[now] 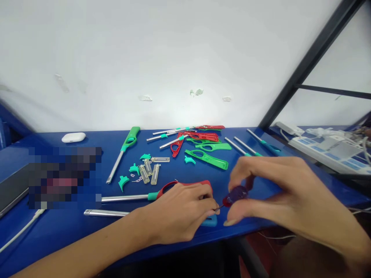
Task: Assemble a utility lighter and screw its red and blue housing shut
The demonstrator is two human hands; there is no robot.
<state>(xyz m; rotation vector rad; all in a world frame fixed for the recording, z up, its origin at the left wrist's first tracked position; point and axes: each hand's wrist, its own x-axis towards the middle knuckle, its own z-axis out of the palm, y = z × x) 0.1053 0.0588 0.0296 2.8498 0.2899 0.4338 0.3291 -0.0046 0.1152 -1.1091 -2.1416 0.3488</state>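
My right hand (269, 189) pinches the dark purple handle of a small screwdriver (237, 195) between thumb and fingers. The shaft points left, and its tip meets my left fingertips, where the exact contact is hidden. My left hand (185, 210) is closed over the handle of a red long-nosed gas lighter (204, 184), whose metal tube extends left across the table. Partly under that hand lies a blue lighter (211, 221), close to the table's front edge.
Behind my hands lie clear fuel tanks (155, 174), teal triggers (123, 182), green handle shells (207, 159) and red shells (203, 136). A whole green lighter (123, 152) is at left, an earbud case (73, 137) farther back. Power strips (330, 152) stand right, beside a black frame (307, 58).
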